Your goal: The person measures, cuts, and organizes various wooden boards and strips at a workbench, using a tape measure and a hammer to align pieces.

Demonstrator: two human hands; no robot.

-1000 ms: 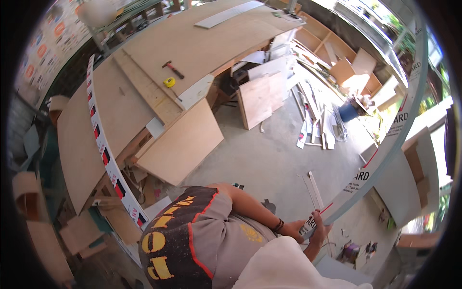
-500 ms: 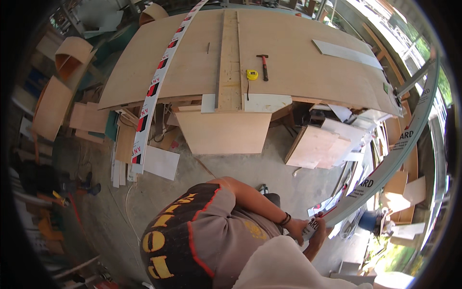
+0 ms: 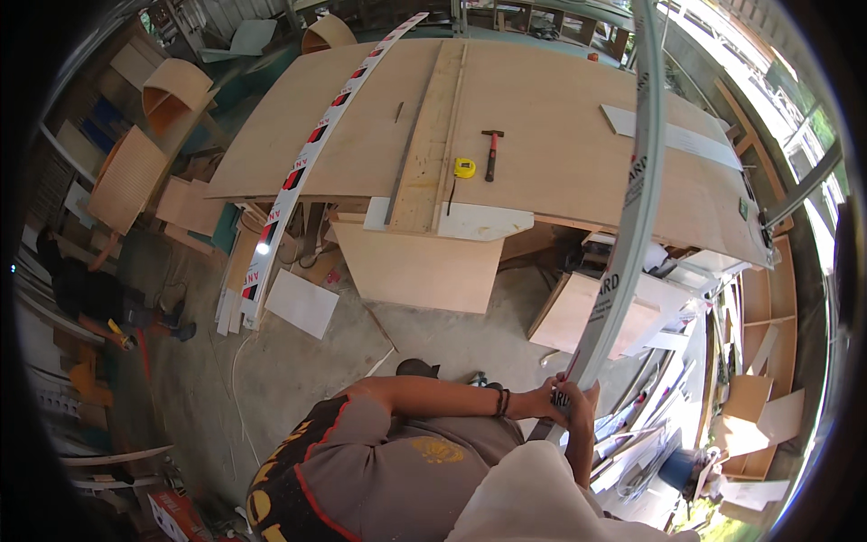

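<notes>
A long, narrow, pale grey strip (image 3: pixel 637 208) with dark print along it rises from my hands, its far part passing in front of the large wooden tabletop. My left hand (image 3: pixel 540 402) is closed around its near end, a dark bracelet on that wrist. Right beside it, my right hand (image 3: pixel 581 405) also grips the strip. Beyond my hands lie a hammer (image 3: pixel 491 155) with a red and black handle and a yellow tape measure (image 3: pixel 464 168), its blade slightly out. A second long strip (image 3: pixel 312 143), white with red and black print, lies across the tabletop's left side.
The wide tabletop (image 3: pixel 551 108) carries a long wooden channel (image 3: pixel 432 135) and a pale panel (image 3: pixel 677 135). Offcut boards (image 3: pixel 591 312) lean under its right side. At the left edge another person (image 3: pixel 99 289) is partly visible. Curved wooden pieces (image 3: pixel 176 95) stand at the far left.
The pale strip has swung left, from the far right side to across the tabletop's right part. Both hands have moved slightly up and left, still holding it.
</notes>
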